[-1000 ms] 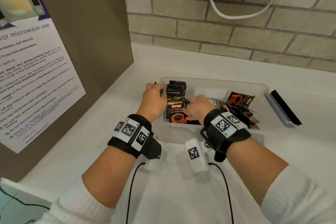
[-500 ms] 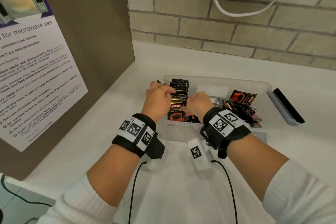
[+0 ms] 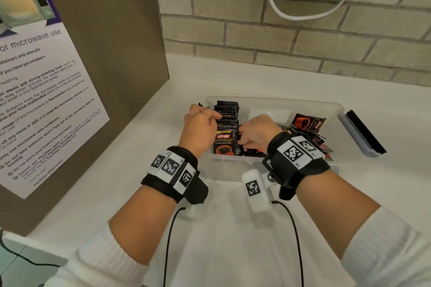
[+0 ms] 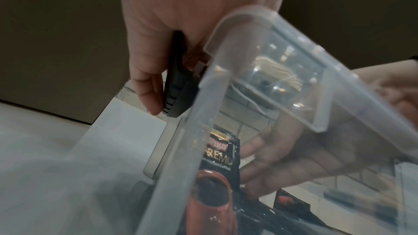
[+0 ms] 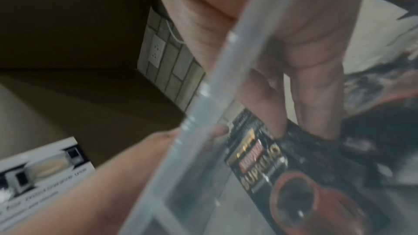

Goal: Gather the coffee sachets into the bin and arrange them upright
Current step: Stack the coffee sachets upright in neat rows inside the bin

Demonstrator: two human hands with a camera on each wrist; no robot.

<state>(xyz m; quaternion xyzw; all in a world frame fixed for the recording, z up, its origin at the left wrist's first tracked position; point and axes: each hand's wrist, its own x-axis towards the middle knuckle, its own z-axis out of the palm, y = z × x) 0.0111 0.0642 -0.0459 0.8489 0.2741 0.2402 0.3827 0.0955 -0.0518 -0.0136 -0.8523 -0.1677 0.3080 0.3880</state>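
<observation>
Hands (image 3: 225,129), two, grip upright sachets (image 3: 227,121) inside one bin (image 3: 275,102).

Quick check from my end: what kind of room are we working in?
Most likely a shared office pantry: a microwave-use notice from a facilities team, a white counter against a brick-tile wall, and a clear bin of instant coffee sachets.

Open bin (image 3: 275,102) centre between sachets (image 3: 227,121)
</observation>
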